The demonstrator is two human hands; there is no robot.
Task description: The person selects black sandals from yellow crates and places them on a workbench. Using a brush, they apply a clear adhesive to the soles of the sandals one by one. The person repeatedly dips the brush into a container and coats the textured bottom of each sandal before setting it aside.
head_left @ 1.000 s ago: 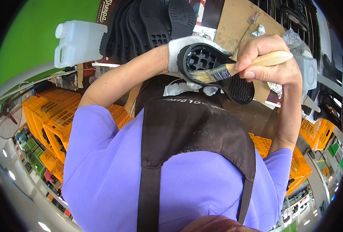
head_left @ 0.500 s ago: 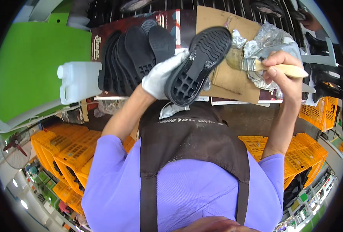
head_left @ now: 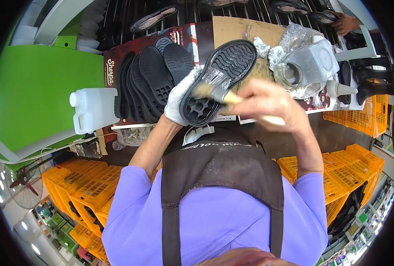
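Note:
My left hand (head_left: 177,103), in a white glove, grips a black shoe sole (head_left: 235,60) along its left edge, tilted with the wavy tread at the upper right and square hollows at the lower end. A wet, shiny patch (head_left: 218,79) shows across the sole's middle. My bare right hand (head_left: 270,105) is closed round the pale wooden handle of a flat paintbrush (head_left: 215,93). The brush is blurred, and its bristles lie over the sole between the wet patch and the hollows. Left of my gloved hand, several black soles (head_left: 150,66) lean in a row.
A clear plastic jug (head_left: 319,60) with a round opening lies on crumpled plastic at the right, near a nozzle bottle (head_left: 341,90). A white jug (head_left: 95,110) stands left. Orange crates (head_left: 86,188) flank me. Another person's hand (head_left: 345,23) is at the upper right.
My right hand has brought the brush leftward from beside the cardboard onto the sole. The sole has shifted slightly left and down in view, and its wet patch looks larger.

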